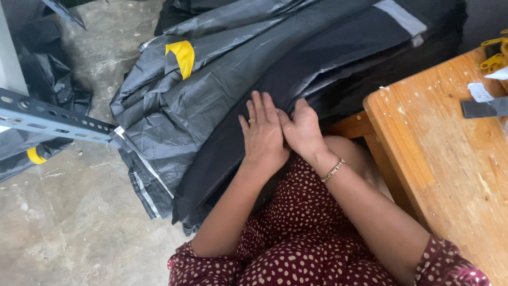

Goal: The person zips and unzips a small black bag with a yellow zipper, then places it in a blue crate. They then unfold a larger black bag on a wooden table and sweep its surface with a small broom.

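Looking down at someone's lap here, both hands are pressed onto a big heap of black and grey plastic sheeting [211, 100] that spills from the knees out over the concrete floor [69, 222]. The left hand [263, 135] lies flat on the black top layer, fingers straight and close together, palm down, with a ring on one finger. It isn't gripping anything, just resting on the material. The right hand [302, 130] sits right beside it, touching it, with the fingers curled over a fold of the same black sheet. Can't tell whether it actually has the edge pinched or is only pushing down on it. There's a gold bracelet [333, 170] on that wrist.

The pile itself is creased and folded in long pleats, with a yellow tab [182, 54] showing near the top left and a pale grey strip [401, 16] up at the far end. Off to the right is a worn wooden table [450, 175] — just beside the right forearm — and a grey perforated metal bar [53, 119] pokes in from the left.
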